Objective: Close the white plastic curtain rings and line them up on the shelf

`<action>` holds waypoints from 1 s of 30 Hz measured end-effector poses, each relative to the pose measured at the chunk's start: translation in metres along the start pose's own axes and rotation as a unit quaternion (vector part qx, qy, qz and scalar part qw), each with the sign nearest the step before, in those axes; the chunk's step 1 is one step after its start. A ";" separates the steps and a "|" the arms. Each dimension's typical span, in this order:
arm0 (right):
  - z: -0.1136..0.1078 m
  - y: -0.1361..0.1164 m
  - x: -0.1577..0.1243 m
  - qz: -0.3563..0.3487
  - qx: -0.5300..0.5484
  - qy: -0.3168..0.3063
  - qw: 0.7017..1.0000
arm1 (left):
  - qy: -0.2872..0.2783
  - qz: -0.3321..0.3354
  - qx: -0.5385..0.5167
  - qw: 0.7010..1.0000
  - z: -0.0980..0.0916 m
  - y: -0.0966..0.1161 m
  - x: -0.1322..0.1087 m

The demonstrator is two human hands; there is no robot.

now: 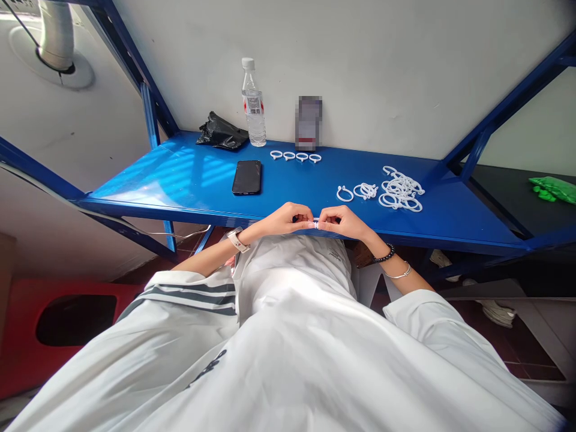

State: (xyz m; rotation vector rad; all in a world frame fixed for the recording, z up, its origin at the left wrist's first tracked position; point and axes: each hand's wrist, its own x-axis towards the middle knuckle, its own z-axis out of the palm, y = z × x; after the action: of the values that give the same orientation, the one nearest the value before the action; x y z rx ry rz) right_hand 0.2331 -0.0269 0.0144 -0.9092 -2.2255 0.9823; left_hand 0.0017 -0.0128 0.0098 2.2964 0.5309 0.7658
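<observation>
My left hand (290,219) and my right hand (341,222) meet at the front edge of the blue shelf (198,180). Both are closed, pinching one small white plastic ring (316,224) between thumbs and fingertips; most of it is hidden by the fingers. Beyond my hands, several closed white rings (289,156) stand in a row near the wall. To the right of my right hand lies a single ring with a gap in it (345,193). Beside it are a small cluster of rings (366,191) and a larger tangled pile (402,191).
A black phone (247,177) lies on the shelf. Along the wall stand a water bottle (255,108), a crumpled black plastic bag (221,131) and a blurred upright rectangular object (308,123). Blue metal posts (153,114) frame the shelf. A red stool (27,324) is at lower left.
</observation>
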 end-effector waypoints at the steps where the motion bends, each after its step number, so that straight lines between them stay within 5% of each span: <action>1: 0.000 0.000 0.000 0.001 0.000 -0.001 1.000 | 0.001 -0.001 -0.003 1.000 0.000 0.000 0.000; 19: -0.003 0.003 -0.001 0.013 0.082 0.005 0.997 | 0.003 -0.030 -0.017 0.999 0.000 0.007 0.002; 30: -0.001 0.011 -0.001 0.010 0.031 0.005 0.999 | 0.010 -0.035 -0.028 0.999 0.000 0.004 0.001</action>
State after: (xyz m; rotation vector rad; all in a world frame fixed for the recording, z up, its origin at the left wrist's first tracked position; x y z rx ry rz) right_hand 0.2386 -0.0220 0.0066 -0.9070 -2.1687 1.0478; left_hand 0.0037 -0.0152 0.0129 2.2096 0.5884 0.7614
